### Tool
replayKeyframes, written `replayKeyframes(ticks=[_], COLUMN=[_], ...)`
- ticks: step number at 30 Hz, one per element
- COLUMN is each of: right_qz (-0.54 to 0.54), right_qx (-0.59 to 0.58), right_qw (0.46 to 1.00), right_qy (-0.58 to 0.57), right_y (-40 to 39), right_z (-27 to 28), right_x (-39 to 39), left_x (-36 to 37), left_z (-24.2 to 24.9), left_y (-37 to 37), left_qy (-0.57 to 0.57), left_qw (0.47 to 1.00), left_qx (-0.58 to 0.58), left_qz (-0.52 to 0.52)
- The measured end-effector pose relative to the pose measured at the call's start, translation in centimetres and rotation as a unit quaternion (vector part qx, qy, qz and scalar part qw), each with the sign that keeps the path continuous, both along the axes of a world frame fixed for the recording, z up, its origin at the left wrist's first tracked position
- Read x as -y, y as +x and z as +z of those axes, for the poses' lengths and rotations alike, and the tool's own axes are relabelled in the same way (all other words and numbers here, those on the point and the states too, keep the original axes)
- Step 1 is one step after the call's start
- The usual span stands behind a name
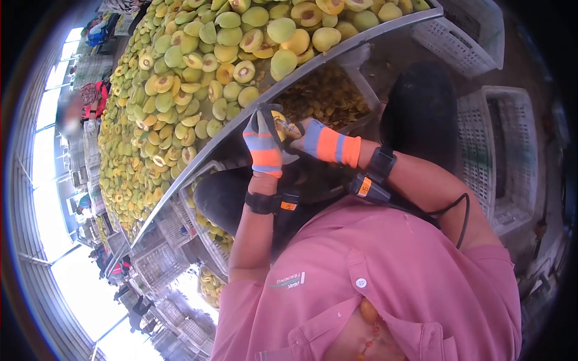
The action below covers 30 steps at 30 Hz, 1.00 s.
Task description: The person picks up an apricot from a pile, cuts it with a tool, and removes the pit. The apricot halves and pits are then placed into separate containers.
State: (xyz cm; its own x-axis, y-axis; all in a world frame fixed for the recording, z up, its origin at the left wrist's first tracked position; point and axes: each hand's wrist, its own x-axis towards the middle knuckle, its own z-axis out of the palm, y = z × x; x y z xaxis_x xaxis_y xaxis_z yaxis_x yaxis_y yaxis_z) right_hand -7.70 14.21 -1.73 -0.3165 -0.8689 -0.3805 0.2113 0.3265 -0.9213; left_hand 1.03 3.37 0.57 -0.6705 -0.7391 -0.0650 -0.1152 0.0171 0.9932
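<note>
My left hand [263, 143], in a grey and orange glove with dark fingers, is closed around a halved yellow peach [279, 124]. My right hand [328, 143], in a matching glove, grips a small metal tool [291, 128] whose tip is at the fruit's cut face. Its exact shape is partly hidden by the fingers. Both hands are just off the metal rim [241, 114] of a big table heaped with green-yellow peaches [180, 78], many of them halved with the pit showing. Below the hands, a container holds brown and yellow scraps [328, 90].
White plastic crates [503, 153] stand on the floor to my right, another crate [457, 42] at the upper right. A crate of peaches [211, 231] sits beside my left leg. Stacked crates [158, 265] and other people line the left, one in red [99, 99] by the table.
</note>
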Motion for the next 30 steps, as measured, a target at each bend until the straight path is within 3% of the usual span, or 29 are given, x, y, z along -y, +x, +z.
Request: replayKeyframes(ticks=[2,4,8,10,13,16,19,22,24,26,28,30], right_qz=[0.014,0.050,0.102,0.143,0.188,0.209,0.227,0.245,0.251,0.262,0.273,0.286], right_qx=[0.054,0.106,0.091,0.118,0.063,0.031,0.146,0.246,0.251,0.327,0.466,0.554], right_qw=[0.997,0.983,0.989,0.982,0.977,0.976,0.962,0.933,0.917,0.889,0.836,0.775], right_qy=[0.056,0.143,0.050,0.034,-0.073,-0.051,-0.050,-0.091,-0.180,-0.183,-0.095,-0.103], right_y=[-0.1,-0.9,-0.5,-1.4,-2.4,-2.6,-3.0,-2.2,-1.2,-1.2,-2.3,-2.3], right_z=[0.5,1.6,-1.5,0.7,1.8,2.3,2.6,-0.8,-2.9,-4.0,-1.1,0.3], right_x=[-0.2,-0.4,-0.1,-0.8,-1.5,-1.9,-2.3,-1.6,-1.3,-1.8,-2.8,-2.8], left_x=[-0.8,-1.4,-0.5,0.5,0.9,0.7,0.5,0.1,0.3,0.6,0.9,1.1], left_z=[-0.3,-0.2,-0.2,0.7,3.0,2.9,2.0,2.2,2.5,2.7,2.8,2.2], left_y=[0.0,-0.1,0.5,0.9,1.2,1.7,1.7,1.9,2.2,2.5,2.8,3.2], left_qy=[0.044,-0.045,-0.224,-0.299,-0.401,-0.243,-0.101,-0.019,-0.024,-0.006,0.035,-0.275], left_qw=[0.998,0.999,0.973,0.947,0.891,0.938,0.970,0.977,0.972,0.970,0.969,0.940], left_qx=[-0.024,-0.005,-0.003,-0.012,-0.001,0.071,0.062,0.045,0.055,0.050,0.028,0.029], left_qz=[0.025,0.020,-0.052,-0.115,-0.211,-0.237,-0.213,-0.207,-0.226,-0.239,-0.245,-0.200])
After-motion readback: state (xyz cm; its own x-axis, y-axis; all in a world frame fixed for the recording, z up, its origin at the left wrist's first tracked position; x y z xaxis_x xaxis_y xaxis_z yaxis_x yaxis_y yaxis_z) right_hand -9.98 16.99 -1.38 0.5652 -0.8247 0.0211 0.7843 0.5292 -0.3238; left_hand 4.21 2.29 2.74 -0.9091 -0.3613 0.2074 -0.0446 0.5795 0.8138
